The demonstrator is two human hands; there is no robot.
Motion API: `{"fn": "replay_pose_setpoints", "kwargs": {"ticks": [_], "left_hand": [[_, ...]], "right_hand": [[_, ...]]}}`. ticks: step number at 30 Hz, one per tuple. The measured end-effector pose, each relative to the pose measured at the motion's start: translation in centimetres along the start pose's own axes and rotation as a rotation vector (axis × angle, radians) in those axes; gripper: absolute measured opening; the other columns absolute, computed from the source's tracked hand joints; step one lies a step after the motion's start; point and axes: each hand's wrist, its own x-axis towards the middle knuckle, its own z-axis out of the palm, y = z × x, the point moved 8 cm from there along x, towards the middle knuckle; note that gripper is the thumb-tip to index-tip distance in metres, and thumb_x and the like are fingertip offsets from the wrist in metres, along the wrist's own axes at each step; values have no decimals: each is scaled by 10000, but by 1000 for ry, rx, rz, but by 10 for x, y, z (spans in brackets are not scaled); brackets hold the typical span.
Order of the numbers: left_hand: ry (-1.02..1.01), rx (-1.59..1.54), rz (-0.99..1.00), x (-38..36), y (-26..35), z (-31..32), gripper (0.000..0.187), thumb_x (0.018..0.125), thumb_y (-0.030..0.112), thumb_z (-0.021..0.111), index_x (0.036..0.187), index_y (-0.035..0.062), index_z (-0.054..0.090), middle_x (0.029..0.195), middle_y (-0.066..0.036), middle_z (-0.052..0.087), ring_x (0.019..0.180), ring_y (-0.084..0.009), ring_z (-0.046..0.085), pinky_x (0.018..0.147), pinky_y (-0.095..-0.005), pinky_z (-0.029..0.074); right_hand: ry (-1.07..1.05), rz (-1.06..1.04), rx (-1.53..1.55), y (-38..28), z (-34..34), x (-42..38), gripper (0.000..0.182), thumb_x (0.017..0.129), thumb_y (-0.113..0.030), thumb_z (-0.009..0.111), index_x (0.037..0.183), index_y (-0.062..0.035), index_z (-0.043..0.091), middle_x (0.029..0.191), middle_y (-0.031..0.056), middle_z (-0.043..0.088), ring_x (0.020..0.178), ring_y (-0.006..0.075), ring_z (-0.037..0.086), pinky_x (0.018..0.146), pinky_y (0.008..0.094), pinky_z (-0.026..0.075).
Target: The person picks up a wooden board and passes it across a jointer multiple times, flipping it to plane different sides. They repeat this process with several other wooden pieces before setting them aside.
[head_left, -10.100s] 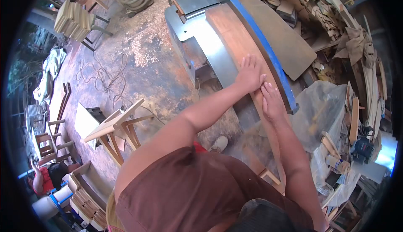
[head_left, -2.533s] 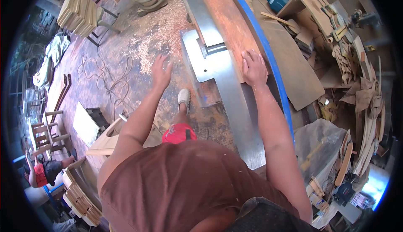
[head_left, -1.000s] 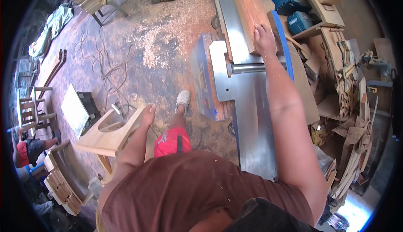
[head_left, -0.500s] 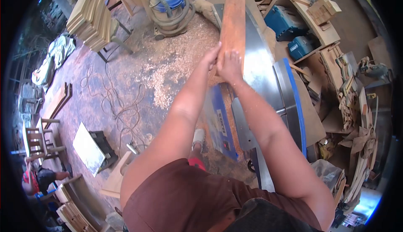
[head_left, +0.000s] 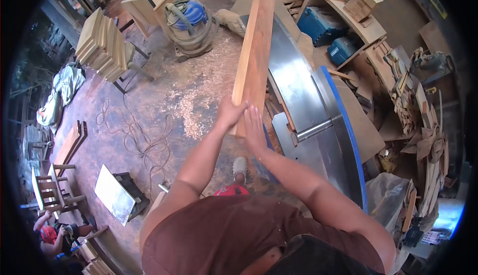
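A long, thick wooden board [head_left: 255, 61] reaches away from me, tilted so that its pale left edge and reddish face both show. My left hand [head_left: 230, 113] is wrapped round the left edge close to the near end. My right hand [head_left: 255, 133] lies against the reddish face at that same end, fingers stretched along it, so the board is held between both hands. Under and right of the board is a jointer [head_left: 294, 71] with a shiny metal table and a blue-edged fence [head_left: 343, 120]. The board's far part overlaps the table's left side in this view.
A shop vacuum [head_left: 191, 26] stands ahead on the left among wood shavings [head_left: 189, 108]. Cords [head_left: 142, 140] lie on the floor. Stacked wood pieces [head_left: 102, 46] rest on a stool. Right, shelves hold blue toolboxes [head_left: 321, 26] and offcuts. Another person [head_left: 52, 235] is at far lower left.
Both hands have drawn back toward me and left with the board, which has turned so its left edge shows. More of the jointer's metal table is uncovered.
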Motion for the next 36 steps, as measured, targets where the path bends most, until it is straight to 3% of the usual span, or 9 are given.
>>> {"fn": "replay_pose_setpoints", "kwargs": {"ticks": [6, 8, 10, 12, 13, 19, 26, 28, 36], "left_hand": [[-23, 248, 3, -146, 56, 5, 581, 813, 288, 755, 1218, -76, 552, 1100, -215, 657, 996, -258, 660, 875, -376, 514], [-50, 28, 241, -186, 52, 24, 551, 853, 316, 712, 1275, -3, 558, 1076, -217, 676, 1029, -317, 667, 898, -391, 509], [-133, 5, 180, -223, 51, 36, 502, 910, 273, 658, 1321, 6, 551, 1222, -226, 617, 1148, -325, 607, 992, -390, 457], [-112, 12, 521, -248, 51, 44, 475, 938, 245, 619, 1339, 3, 543, 1402, -245, 483, 1290, -349, 497, 1076, -400, 382], [-223, 63, 487, -260, 50, 54, 541, 965, 272, 574, 1426, 18, 451, 1536, -247, 304, 1425, -363, 318, 1149, -404, 271], [-261, 172, 730, -293, 110, 101, 709, 994, 449, 468, 1528, 39, 249, 1583, -257, 185, 1484, -395, 144, 1186, -478, 133], [-310, 265, 756, -239, 107, 91, 638, 974, 407, 523, 1473, 37, 378, 1538, -272, 286, 1458, -412, 219, 1177, -522, 142], [-99, 310, 745, -195, 89, 60, 596, 948, 345, 586, 1437, 37, 438, 1503, -271, 355, 1432, -400, 290, 1173, -496, 189], [-187, -542, 39, 34, 48, 56, 722, 990, 407, 533, 1488, -52, 283, 1482, -257, 392, 1381, -342, 395, 1151, -416, 292]], "right_hand": [[205, 32, 352, -37, -63, -112, 1086, 685, -202, 845, 1497, 53, 170, 1511, 339, 234, 1411, 494, 253, 1164, 497, 256], [210, 111, 473, -42, -81, -146, 1088, 674, -179, 843, 1502, 43, 172, 1487, 310, 313, 1385, 440, 351, 1131, 458, 329], [252, 204, 720, -44, -94, -184, 1094, 657, -133, 840, 1513, 20, 174, 1479, 263, 353, 1368, 352, 403, 1092, 407, 381], [333, 182, 708, -48, -107, -215, 1042, 638, -87, 832, 1493, 7, 243, 1408, 200, 449, 1295, 271, 476, 1048, 378, 420], [341, 248, 758, -45, -115, -233, 957, 653, -82, 827, 1448, 10, 302, 1364, 176, 482, 1249, 250, 506, 1018, 372, 445], [370, 556, 1020, -40, -167, -271, 725, 710, -18, 764, 1349, 16, 422, 1252, 137, 554, 1169, 233, 554, 1020, 381, 445], [603, 578, 1369, -47, -190, -269, 843, 715, -164, 740, 1445, -47, 335, 1390, 94, 460, 1309, 271, 444, 1117, 426, 338], [613, 643, 1386, -47, -188, -272, 858, 707, -183, 746, 1448, -57, 334, 1399, 97, 457, 1314, 273, 442, 1115, 425, 345], [642, 785, 1373, -53, -176, -290, 908, 687, -250, 804, 1436, -26, 341, 1373, 112, 488, 1280, 272, 484, 1072, 423, 404]]}}
